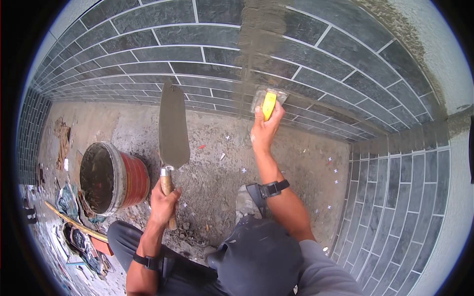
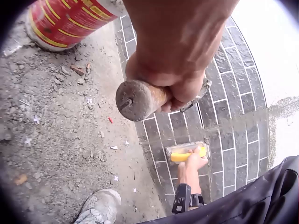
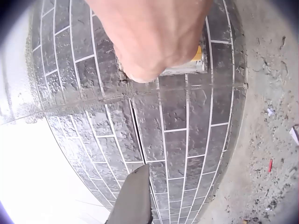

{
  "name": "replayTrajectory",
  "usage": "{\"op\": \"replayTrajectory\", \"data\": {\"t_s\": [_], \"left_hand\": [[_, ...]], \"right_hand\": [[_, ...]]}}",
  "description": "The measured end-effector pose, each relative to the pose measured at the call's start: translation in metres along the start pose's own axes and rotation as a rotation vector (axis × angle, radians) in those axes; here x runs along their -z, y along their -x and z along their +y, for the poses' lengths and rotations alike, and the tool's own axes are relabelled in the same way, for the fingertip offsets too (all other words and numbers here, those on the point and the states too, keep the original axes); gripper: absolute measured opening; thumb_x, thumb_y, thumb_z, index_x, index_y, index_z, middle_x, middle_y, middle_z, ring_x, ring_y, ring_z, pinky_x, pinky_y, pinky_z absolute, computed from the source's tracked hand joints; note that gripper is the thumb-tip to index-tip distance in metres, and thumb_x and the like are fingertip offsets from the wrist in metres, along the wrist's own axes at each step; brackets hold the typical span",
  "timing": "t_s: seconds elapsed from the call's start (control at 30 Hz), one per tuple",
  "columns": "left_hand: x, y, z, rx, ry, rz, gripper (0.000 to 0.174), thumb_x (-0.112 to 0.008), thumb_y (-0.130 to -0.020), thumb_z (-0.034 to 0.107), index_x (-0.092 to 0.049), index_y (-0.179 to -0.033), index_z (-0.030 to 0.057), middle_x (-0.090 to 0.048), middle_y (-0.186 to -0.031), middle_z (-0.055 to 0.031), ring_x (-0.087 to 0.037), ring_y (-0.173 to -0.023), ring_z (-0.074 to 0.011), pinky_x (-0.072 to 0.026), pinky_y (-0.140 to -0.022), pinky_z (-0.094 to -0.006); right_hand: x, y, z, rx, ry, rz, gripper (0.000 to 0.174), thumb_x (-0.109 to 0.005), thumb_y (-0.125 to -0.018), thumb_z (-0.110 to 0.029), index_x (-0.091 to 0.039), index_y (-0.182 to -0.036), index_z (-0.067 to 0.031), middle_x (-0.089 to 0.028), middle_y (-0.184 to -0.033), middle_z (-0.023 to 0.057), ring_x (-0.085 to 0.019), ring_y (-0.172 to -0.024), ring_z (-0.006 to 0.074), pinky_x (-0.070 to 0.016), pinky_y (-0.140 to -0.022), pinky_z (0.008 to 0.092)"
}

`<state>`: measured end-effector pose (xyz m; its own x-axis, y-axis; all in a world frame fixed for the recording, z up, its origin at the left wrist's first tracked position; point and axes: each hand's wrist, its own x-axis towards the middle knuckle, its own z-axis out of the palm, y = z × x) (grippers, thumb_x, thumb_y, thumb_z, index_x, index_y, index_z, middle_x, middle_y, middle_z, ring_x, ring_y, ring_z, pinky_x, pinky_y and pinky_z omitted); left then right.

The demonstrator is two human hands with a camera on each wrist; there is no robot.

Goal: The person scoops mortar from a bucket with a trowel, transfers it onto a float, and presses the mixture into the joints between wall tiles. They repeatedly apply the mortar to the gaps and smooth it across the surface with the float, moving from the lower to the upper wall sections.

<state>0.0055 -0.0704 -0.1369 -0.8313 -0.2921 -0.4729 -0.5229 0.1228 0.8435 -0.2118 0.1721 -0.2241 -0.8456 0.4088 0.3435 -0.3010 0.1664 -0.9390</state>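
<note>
My left hand (image 1: 162, 204) grips the wooden handle of a large pointed trowel (image 1: 173, 130), its grey blade pointing up towards the tiled wall (image 1: 136, 27). Seen from the left wrist, the butt of the trowel handle (image 2: 133, 101) sticks out below the fist. With my right hand (image 1: 266, 132) I hold a float with a yellow handle (image 1: 269, 105), its flat plate against the wall beside a vertical smeared band of grey mortar (image 1: 249, 59). In the right wrist view, the hand (image 3: 154, 51) hides most of the float, and the trowel's tip shows below.
A red and white bucket (image 1: 134, 180) stands at left, its inside coated in grey mortar. Small white cross spacers (image 1: 244, 170) and debris lie on the rough floor (image 1: 207, 207). Another tiled wall (image 1: 395, 207) is at right. A long wooden stick (image 1: 74, 222) lies among rubbish at left.
</note>
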Motion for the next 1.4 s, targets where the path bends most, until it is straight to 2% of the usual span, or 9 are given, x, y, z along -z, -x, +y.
{"op": "replayTrajectory", "data": {"t_s": [0.33,0.6,0.67,0.83,1.07,1.2,1.27,1.3,1.4], "left_hand": [[-0.004,-0.001,0.001,-0.001,0.047,-0.023,0.02,-0.066,-0.084,0.008,-0.049,-0.093,0.0045,-0.051,-0.065,-0.0007,-0.05,-0.048,-0.0099,-0.0418,-0.043,-0.0262],[-0.009,0.001,0.009,-0.002,0.021,-0.05,0.019,-0.066,-0.083,0.007,-0.049,-0.09,0.0047,-0.051,-0.066,-0.0005,-0.05,-0.049,-0.0094,-0.0425,-0.045,-0.026],[-0.009,-0.001,0.007,-0.005,0.012,-0.052,0.018,-0.066,-0.083,0.007,-0.049,-0.089,0.005,-0.051,-0.066,-0.0005,-0.05,-0.049,-0.0095,-0.0424,-0.045,-0.0259],[-0.008,-0.003,0.003,-0.029,0.025,-0.042,0.017,-0.065,-0.083,0.007,-0.049,-0.088,0.0059,-0.05,-0.065,0.0002,-0.048,-0.048,-0.0091,-0.0405,-0.044,-0.0253],[-0.008,-0.006,-0.004,-0.013,0.012,-0.052,0.016,-0.064,-0.083,0.007,-0.049,-0.087,0.0063,-0.05,-0.065,0.0,-0.048,-0.048,-0.0091,-0.0399,-0.044,-0.0253],[-0.009,-0.009,-0.007,-0.011,0.013,-0.058,0.016,-0.065,-0.083,0.008,-0.049,-0.087,0.0065,-0.05,-0.065,0.0001,-0.048,-0.048,-0.0092,-0.0398,-0.043,-0.0253],[-0.01,-0.009,-0.001,-0.04,0.029,-0.067,0.017,-0.065,-0.083,0.008,-0.049,-0.088,0.0064,-0.05,-0.065,-0.0001,-0.048,-0.047,-0.0093,-0.0396,-0.042,-0.0253],[-0.011,-0.006,0.0,-0.052,0.05,-0.07,0.017,-0.065,-0.083,0.008,-0.049,-0.089,0.0064,-0.051,-0.065,-0.0003,-0.048,-0.047,-0.0094,-0.0394,-0.041,-0.0254],[-0.006,-0.004,-0.005,-0.024,0.046,-0.045,0.019,-0.066,-0.084,0.009,-0.049,-0.091,0.0061,-0.051,-0.064,-0.0006,-0.048,-0.046,-0.0096,-0.0389,-0.04,-0.0253]], "right_hand": [[0.018,0.003,0.001,-0.158,0.035,-0.108,0.049,-0.069,-0.087,-0.01,-0.044,-0.129,-0.002,-0.062,-0.111,0.0194,-0.062,-0.102,0.0305,-0.0464,-0.089,0.039],[0.028,-0.008,-0.025,0.044,0.149,-0.039,0.051,-0.071,-0.086,-0.012,-0.045,-0.129,-0.0026,-0.062,-0.113,0.0209,-0.062,-0.102,0.0373,-0.0467,-0.088,0.0432],[0.037,-0.007,-0.027,-0.128,0.234,-0.06,0.049,-0.07,-0.087,-0.012,-0.046,-0.128,-0.0031,-0.063,-0.111,0.0212,-0.063,-0.101,0.0376,-0.0467,-0.087,0.0436],[0.088,-0.002,0.003,-0.134,0.122,0.006,0.048,-0.065,-0.091,-0.009,-0.045,-0.133,-0.0022,-0.062,-0.115,0.0148,-0.058,-0.106,0.0214,-0.0443,-0.094,0.0343],[0.132,-0.048,0.012,-0.079,0.058,0.138,0.042,-0.062,-0.094,-0.014,-0.046,-0.13,-0.0009,-0.059,-0.116,0.0146,-0.057,-0.103,0.0228,-0.0453,-0.091,0.0354],[0.137,-0.025,0.028,-0.157,0.324,0.068,0.037,-0.061,-0.094,-0.016,-0.05,-0.128,-0.0047,-0.062,-0.104,0.011,-0.061,-0.09,0.0235,-0.0488,-0.083,0.0329],[0.14,-0.018,0.017,-0.485,-0.179,0.126,0.034,-0.06,-0.096,-0.015,-0.052,-0.127,-0.0056,-0.063,-0.099,0.0086,-0.061,-0.08,0.0179,-0.0508,-0.074,0.0302],[0.146,-0.021,0.011,-0.463,-0.387,0.185,0.029,-0.057,-0.098,-0.016,-0.052,-0.125,-0.006,-0.063,-0.095,0.007,-0.06,-0.073,0.0142,-0.0515,-0.066,0.0298],[0.159,-0.047,-0.008,-0.596,-0.823,0.197,0.025,-0.049,-0.103,-0.024,-0.051,-0.12,-0.0063,-0.061,-0.093,0.0077,-0.06,-0.076,0.0187,-0.0522,-0.07,0.0355]]}}
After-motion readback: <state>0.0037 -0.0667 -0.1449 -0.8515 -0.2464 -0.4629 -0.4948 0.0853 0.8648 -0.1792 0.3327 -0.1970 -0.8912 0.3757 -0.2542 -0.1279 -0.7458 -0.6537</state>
